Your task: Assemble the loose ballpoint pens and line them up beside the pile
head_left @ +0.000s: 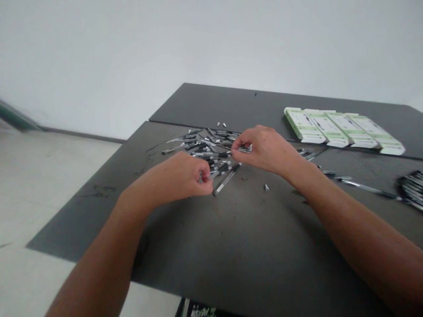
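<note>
A loose pile of clear-barrelled pens with black parts (pixel 201 143) lies on the dark table in front of me. At its near side is my left hand (pixel 181 176), closed, with thumb and forefinger pinched at the end of a pen (pixel 220 170) that points up and right. My right hand (pixel 261 147) reaches over the pile's right side, also closed in a pinch. What its fingertips hold is too small to make out. Between the hands, a single pen (pixel 226 180) lies slanted on the tabletop. A small silvery cone-shaped tip (pixel 266 187) rests nearer to me.
Flattened white-and-green cartons (pixel 340 127) lie in a row at the back right of the dark table (pixel 231 246). A bundle of pens (pixel 413 187) sits at the right edge, with another pen (pixel 366 188) beside it. Two small tips (pixel 221 124) lie behind the pile.
</note>
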{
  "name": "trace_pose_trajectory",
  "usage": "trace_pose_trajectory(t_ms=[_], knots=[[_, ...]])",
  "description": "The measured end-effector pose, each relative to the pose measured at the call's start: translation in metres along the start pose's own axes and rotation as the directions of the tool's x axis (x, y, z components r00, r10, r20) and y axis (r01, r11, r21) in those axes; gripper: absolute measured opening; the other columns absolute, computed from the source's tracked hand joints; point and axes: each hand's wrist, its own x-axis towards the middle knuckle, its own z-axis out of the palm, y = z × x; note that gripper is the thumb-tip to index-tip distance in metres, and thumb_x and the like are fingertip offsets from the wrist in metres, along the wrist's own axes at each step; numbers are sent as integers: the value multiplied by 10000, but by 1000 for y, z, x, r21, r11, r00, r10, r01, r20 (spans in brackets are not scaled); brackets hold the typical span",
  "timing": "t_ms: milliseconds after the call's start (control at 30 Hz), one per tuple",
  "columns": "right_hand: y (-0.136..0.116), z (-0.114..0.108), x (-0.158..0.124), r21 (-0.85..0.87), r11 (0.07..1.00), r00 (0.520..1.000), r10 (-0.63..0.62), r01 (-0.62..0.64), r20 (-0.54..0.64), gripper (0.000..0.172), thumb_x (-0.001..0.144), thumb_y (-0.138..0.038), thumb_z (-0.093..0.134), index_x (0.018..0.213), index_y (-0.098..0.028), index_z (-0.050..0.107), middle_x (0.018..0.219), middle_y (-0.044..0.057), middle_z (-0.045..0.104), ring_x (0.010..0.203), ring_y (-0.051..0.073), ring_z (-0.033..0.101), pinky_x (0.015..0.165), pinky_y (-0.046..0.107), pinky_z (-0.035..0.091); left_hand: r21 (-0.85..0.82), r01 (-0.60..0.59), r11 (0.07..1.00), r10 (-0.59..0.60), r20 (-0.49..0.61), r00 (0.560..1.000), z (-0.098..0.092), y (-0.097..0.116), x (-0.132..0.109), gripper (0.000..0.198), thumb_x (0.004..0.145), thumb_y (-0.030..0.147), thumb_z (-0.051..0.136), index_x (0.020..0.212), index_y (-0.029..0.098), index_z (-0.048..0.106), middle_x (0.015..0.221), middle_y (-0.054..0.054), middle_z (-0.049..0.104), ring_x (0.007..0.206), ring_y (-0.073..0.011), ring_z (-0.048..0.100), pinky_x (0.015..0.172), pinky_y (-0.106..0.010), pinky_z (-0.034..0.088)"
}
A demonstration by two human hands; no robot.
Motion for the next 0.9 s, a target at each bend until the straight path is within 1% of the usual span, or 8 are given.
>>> trace_pose_trajectory(t_ms=[133, 333, 433, 500, 600, 700, 800, 900], knots=[[3, -19, -23, 420, 886, 969, 240, -195, -58, 184, 918, -383, 764, 934, -223, 855, 822, 25, 799, 741, 188, 684, 715, 338, 473, -89, -1, 996, -7, -95, 995, -3, 5, -2, 145, 805, 336, 669, 750, 222, 739, 500, 88, 546, 468, -101, 467, 530, -257, 319], [13, -34, -98, 774, 451, 874, 410, -444, 262, 521, 921, -374, 789, 1433, -298, 738, 800, -18, 753, 656, 139, 563, 581, 278, 378, -167, -74, 983, 41, -197, 980, 3, 21, -3, 173, 828, 349, 662, 753, 212, 736, 461, 108, 481, 432, -78, 436, 498, -232, 323], [16, -37, -135, 834, 173, 793, 454, -525, 405, 292, 882, -364, 794, 1155, -281, 857, 783, -4, 742, 588, 116, 469, 523, 258, 338, -154, -112, 982, 71, -248, 966, 11, 29, -3, 168, 857, 338, 668, 765, 213, 733, 471, 107, 493, 433, -77, 460, 485, -219, 342], [15, -41, -151, 850, 31, 757, 474, -525, 450, 207, 878, -372, 788, 1003, -235, 881, 825, 42, 784, 622, 129, 516, 546, 254, 410, -151, -157, 976, 109, -286, 952, 16, 34, -3, 153, 859, 327, 676, 767, 219, 733, 475, 107, 509, 417, -73, 465, 463, -211, 343], [14, -52, -162, 851, -129, 743, 432, -509, 511, 329, 983, -373, 621, 1047, -219, 903, 1015, 110, 864, 716, 157, 631, 648, 263, 537, -154, -227, 962, 166, -333, 928, 22, 42, -4, 142, 863, 323, 683, 768, 228, 730, 477, 110, 535, 390, -67, 468, 435, -201, 341], [16, -61, -165, 888, -172, 809, 366, -426, 460, 290, 942, -267, 670, 1098, -300, 912, 1146, 62, 881, 712, 120, 665, 674, 223, 563, -119, -275, 954, 216, -367, 905, 32, 51, -6, 128, 887, 305, 674, 790, 238, 727, 491, 114, 563, 388, -63, 483, 444, -199, 355], [15, -63, -169, 956, -70, 877, 385, -284, 288, 385, 821, -185, 890, 1117, -431, 894, 1100, -25, 888, 712, 88, 700, 657, 177, 556, -99, -343, 934, 283, -381, 880, 46, 59, -10, 106, 916, 280, 663, 834, 253, 724, 527, 116, 607, 413, -60, 528, 472, -197, 378], [10, -66, -173, 990, 6, 864, 490, -138, 117, 213, 826, -385, 970, 1014, -455, 900, 976, -44, 878, 707, 102, 716, 631, 190, 564, -95, -406, 909, 349, -361, 865, 59, 64, -13, 96, 934, 248, 656, 863, 260, 719, 572, 113, 650, 462, -62, 581, 511, -194, 412]])
